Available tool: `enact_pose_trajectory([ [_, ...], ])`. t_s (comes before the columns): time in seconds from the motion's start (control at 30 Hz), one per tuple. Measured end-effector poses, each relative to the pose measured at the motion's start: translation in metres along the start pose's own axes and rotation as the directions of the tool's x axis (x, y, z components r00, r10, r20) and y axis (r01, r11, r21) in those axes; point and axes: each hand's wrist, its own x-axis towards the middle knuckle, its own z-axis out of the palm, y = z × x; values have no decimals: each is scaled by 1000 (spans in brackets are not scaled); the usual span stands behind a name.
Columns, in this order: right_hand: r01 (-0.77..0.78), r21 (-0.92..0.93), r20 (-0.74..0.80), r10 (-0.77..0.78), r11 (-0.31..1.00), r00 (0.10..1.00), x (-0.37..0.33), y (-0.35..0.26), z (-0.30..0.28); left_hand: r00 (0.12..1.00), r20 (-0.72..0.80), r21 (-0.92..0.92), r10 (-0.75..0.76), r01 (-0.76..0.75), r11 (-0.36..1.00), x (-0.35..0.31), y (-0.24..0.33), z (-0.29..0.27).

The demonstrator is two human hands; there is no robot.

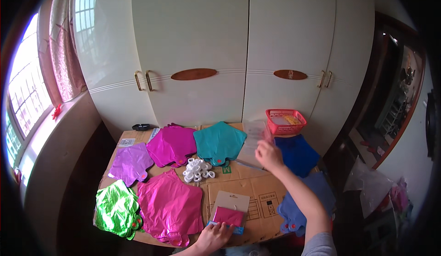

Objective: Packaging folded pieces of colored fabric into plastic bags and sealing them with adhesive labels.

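Note:
Near the front edge, my left hand (214, 237) has its fingers bent over the lower end of a pale hang card (234, 199). A folded magenta foil piece (228, 216) lies on that card, just beyond my fingertips. My right hand (268, 154) reaches to the back, fingers closed at the edge of a clear plastic bag (255, 141) lying in a stack of such bags; its fingertips are slightly blurred. Between the hands and the left piles sits a heap of white rings (197, 169).
Flat foil piles ring the cardboard-covered table (220, 182): green (117, 207), pink (170, 203), lilac (131, 164), purple (172, 145), teal (219, 142), dark blue (298, 155) and lighter blue (310, 203). A red basket (285, 127) stands at the back, before white cabinets (193, 31).

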Motion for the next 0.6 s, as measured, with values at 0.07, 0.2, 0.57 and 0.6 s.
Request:
enact_pose_trajectory([
  [0.07,76,-29,236,-67,997,970,-31,-33,-18,1000,-9,5,-3,3,1000,-4,-2,13],
  [0.2,273,-26,295,-254,962,921,-91,-80,-43,991,-121,-70,-57,49,996,0,-3,12],
  [0.57,-61,167,464,-24,984,885,-127,-97,-74,936,-110,-201,-334,309,930,-2,-15,10],
  [0.6,-33,147,476,-42,989,878,-130,-95,-76,940,-103,-147,-324,308,940,-2,-14,9],
])
